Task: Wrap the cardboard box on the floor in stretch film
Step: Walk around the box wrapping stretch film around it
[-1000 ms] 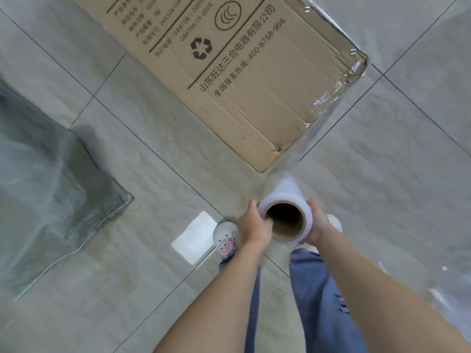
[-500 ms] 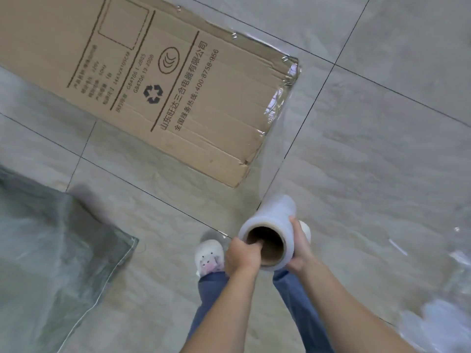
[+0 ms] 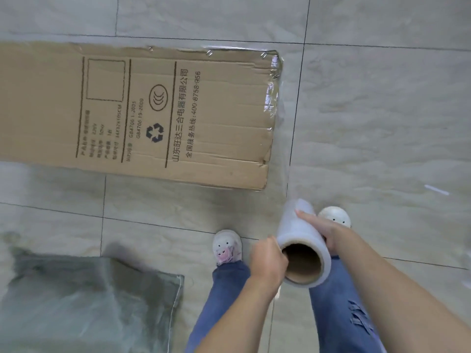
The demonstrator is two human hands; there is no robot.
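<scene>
A long flat cardboard box [image 3: 219, 123] with black printing lies on the tiled floor, running off the left edge. Clear film clings to its right end [image 3: 272, 93] and stretches down to the stretch film roll [image 3: 297, 233], which I hold in front of my legs. My left hand [image 3: 267, 259] grips the near end of the roll with fingers hooked into its brown cardboard core. My right hand [image 3: 322, 229] holds the roll's right side, fingers laid along the film. The roll sits below the box's right corner, apart from it.
A grey-green woven sack [image 3: 84, 299] lies on the floor at lower left. My two slippered feet [image 3: 226, 247] stand just below the box's near edge. Grey floor tiles [image 3: 382, 123] extend to the right of the box.
The view has swung around the box's end, so the box now lies level across the frame instead of slanted. The roll stays in both hands, film still leading to the box's end.
</scene>
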